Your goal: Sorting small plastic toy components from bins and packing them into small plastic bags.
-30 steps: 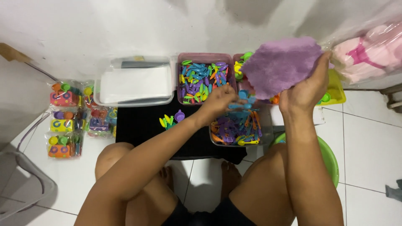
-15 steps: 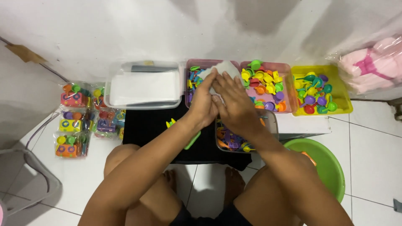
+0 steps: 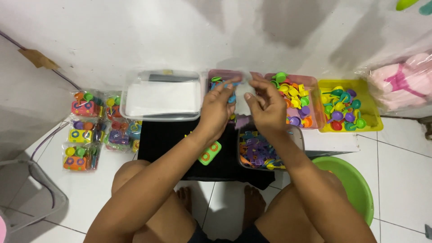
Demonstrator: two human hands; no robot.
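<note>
Head view: both hands, the left hand (image 3: 217, 109) and right hand (image 3: 266, 107), now pinch open a clear bag (image 3: 243, 92); purple cloth gone, tray of toy pieces (image 3: 265, 150) at five o'clock.

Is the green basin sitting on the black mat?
No, the green basin sits on the white floor tiles by the person's right leg, off the black mat.

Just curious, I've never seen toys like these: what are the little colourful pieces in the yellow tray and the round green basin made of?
Colourful pieces in the yellow tray: apparently moulded plastic, bright and slightly glossy. Round green basin: probably plastic too, with a smooth, evenly coloured rim.
</note>
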